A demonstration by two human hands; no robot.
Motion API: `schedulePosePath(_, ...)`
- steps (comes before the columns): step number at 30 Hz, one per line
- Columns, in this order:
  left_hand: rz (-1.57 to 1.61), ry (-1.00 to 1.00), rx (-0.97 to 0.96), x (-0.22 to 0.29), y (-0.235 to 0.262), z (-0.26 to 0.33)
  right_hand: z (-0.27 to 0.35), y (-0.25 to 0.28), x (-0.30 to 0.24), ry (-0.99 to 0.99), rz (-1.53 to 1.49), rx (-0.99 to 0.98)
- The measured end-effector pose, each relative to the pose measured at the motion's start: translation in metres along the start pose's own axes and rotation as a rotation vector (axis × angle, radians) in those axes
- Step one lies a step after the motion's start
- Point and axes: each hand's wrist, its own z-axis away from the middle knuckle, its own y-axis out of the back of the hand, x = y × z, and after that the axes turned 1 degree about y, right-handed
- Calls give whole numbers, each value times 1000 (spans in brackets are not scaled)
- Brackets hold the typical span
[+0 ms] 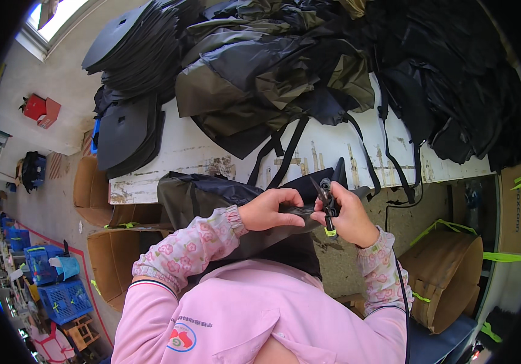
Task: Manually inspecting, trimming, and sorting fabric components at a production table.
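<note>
Over my lap lies a dark olive and black fabric bag [181, 197], its upper part against the table edge. My left hand [272, 209] is closed, thumb and fingers pinching the bag's dark edge. Close beside it, my right hand [348, 218] is closed around small dark thread snips [329, 203] with pointed blades and a yellow-green end. The blades point up and away from me. The fingertips of both hands nearly meet at the fabric. Black straps [285, 155] run from the bag area up over the table.
A worn white table [212, 161] bears heaped dark fabric bags [272, 79], a black pile [448, 91] at right and stacked grey foam sheets [127, 130] at left. Cardboard boxes [112, 261] stand at left, another carton [445, 273] at right. A black cord [401, 285] hangs by my right arm.
</note>
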Motion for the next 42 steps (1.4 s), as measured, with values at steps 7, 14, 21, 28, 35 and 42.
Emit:
schedulePosePath(7,37,-90,174,-13,-8,-2,14,29,-19,215,684,54)
schedulePosePath(14,-87,-36,153,-2,-11,-1,28,51,-23,225,1024,-54)
schedulePosePath(21,-188,-47,194,6,-17,-3,32,55,-21,217,1042,-71)
schedulePosePath(28,-264,-55,192,13,-18,-4,33,58,-20,150,1014,-127)
schedulePosePath(35,-332,-84,184,12,-16,-4,37,60,-15,139,1043,-128)
schedulePosePath(42,-299,-99,175,9,-16,-5,27,33,-1,67,512,54)
